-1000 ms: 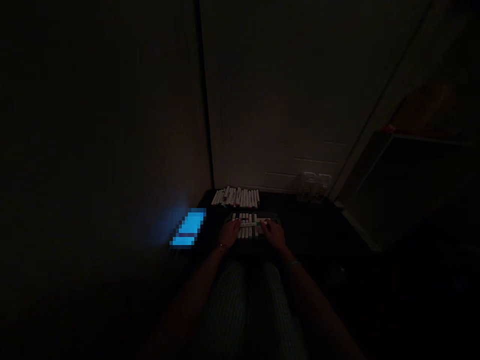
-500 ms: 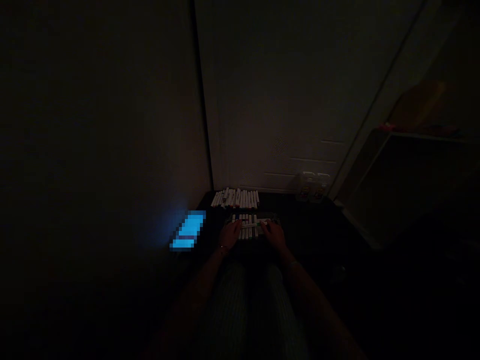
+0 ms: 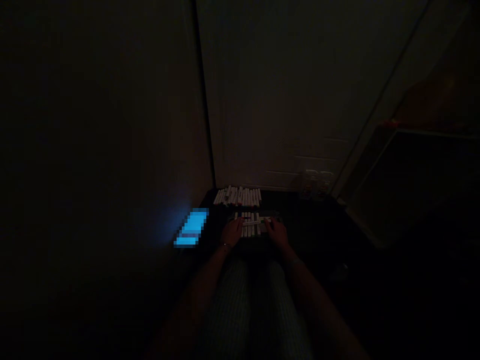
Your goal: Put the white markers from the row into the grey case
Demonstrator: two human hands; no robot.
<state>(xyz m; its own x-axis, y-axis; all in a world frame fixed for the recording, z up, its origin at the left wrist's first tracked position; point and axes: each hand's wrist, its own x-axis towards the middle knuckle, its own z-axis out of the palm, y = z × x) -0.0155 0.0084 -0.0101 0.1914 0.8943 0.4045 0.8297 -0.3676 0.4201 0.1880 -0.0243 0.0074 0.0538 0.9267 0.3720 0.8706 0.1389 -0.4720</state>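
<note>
A white marker [image 3: 251, 223] lies crosswise between my two hands, with a green band near its right end. The fingers of my left hand [image 3: 232, 232] are closed on its left end. My right hand [image 3: 276, 233] pinches the other end. Beneath it is a shallow case [image 3: 280, 218], apparently clear, where several white markers [image 3: 252, 232] stand side by side in a row. My fingers hide parts of the case, and fine detail is lost in the dark.
More white markers [image 3: 238, 196] are lined up at the back of the dark table, by the wall. To the left glows a pixelated blue screen [image 3: 191, 228]. Two clear containers [image 3: 317, 184] stand at the back right. A shelf-like unit [image 3: 397, 131] is further right.
The whole view has shifted slightly, moving things a little right and up. Both hands keep their hold on the marker, which stays over the row.
</note>
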